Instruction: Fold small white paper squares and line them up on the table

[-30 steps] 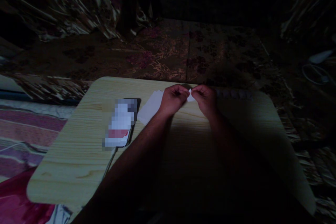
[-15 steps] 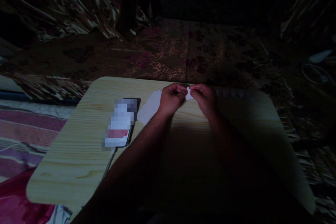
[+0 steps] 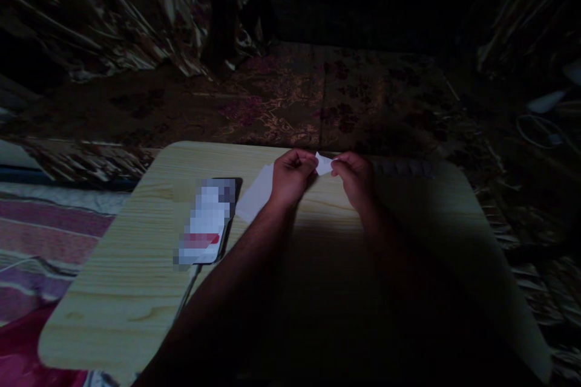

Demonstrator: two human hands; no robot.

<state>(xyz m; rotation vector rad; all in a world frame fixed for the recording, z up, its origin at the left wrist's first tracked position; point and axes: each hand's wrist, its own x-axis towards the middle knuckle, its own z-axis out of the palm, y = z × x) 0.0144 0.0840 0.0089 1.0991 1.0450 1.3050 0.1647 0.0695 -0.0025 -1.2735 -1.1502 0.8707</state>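
A small piece of white paper [image 3: 324, 164] with a pointed corner is held up between my two hands near the table's far edge. My left hand [image 3: 293, 176] pinches its left side between thumb and fingers. On the other side, my right hand [image 3: 354, 175] pinches the paper's right end. Beside my left hand lie white paper sheets [image 3: 255, 195] on the table, partly covered by that hand and forearm. The dim light hides any fold lines in the small piece.
A phone [image 3: 206, 221] with a lit, blurred screen lies on the wooden table [image 3: 122, 254], a cable [image 3: 188, 290] running from its lower end. A dark row of small lumps [image 3: 402, 169] sits by the far edge. Patterned cloth [image 3: 281, 97] lies beyond.
My hands have moved slightly apart, and more of the small paper shows between them. The whole view has shifted a little, so the table sits lower.
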